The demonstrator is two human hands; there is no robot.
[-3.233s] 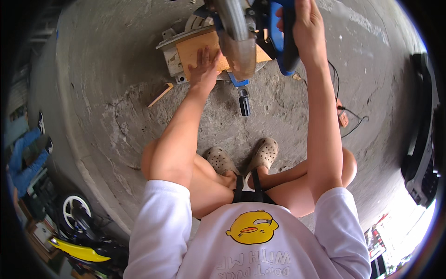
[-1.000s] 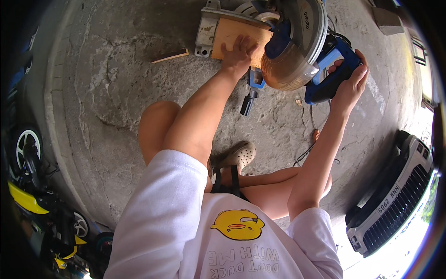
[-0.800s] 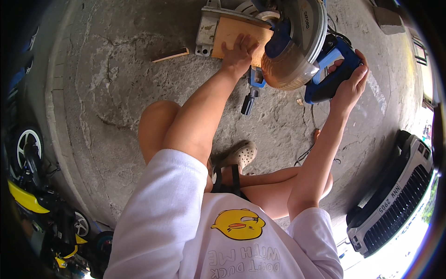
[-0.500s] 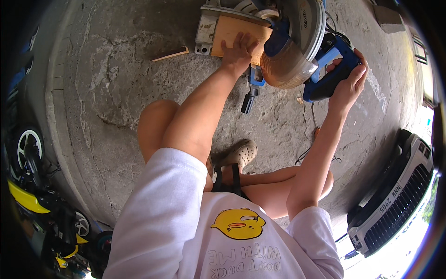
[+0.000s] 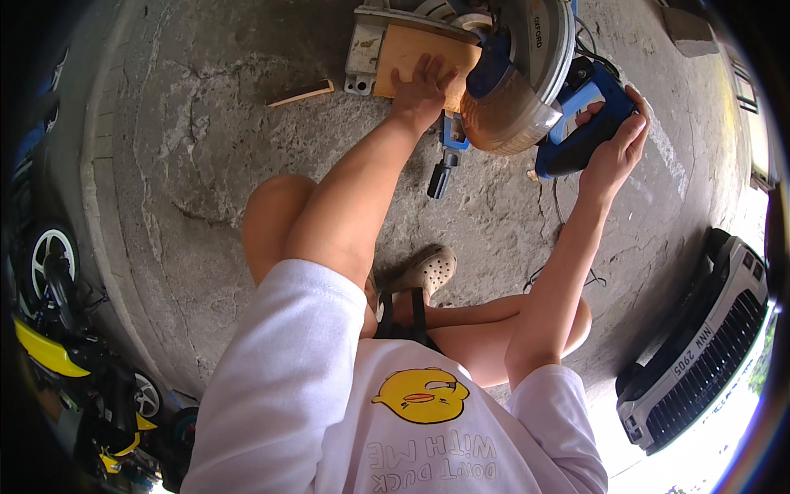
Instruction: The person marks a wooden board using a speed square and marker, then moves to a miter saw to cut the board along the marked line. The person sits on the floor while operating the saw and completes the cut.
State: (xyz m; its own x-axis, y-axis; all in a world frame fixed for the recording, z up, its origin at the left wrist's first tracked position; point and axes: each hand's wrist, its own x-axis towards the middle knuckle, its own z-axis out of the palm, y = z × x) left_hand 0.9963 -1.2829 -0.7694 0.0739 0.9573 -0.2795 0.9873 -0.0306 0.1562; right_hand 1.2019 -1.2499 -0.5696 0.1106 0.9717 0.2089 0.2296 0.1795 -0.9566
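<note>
A blue and grey miter saw point(image 5: 547, 49) stands on the concrete floor ahead of me, with a brownish see-through blade guard point(image 5: 502, 115) at its front. My right hand point(image 5: 615, 152) is wrapped round the saw's blue and black handle point(image 5: 583, 136). On the saw's metal base point(image 5: 364, 53) lies a flat wooden board point(image 5: 403, 53). My left hand point(image 5: 422, 95) rests on this board with its fingers spread, to the left of the guard. The blade itself is hidden by the guard and saw head. A black clamp knob point(image 5: 442, 177) sticks out toward me below the board.
A narrow wood offcut point(image 5: 301, 94) lies on the floor left of the saw. A black cable point(image 5: 559, 202) runs down on the right. A yellow and black motorcycle point(image 5: 58, 354) stands at the left, a vehicle's front point(image 5: 699, 346) at the right, a grey block point(image 5: 690, 33) at the far right.
Almost nothing differs. The saw and both hands appear very slightly higher in the picture; the grip on the handle and the hand on the board stay the same.
</note>
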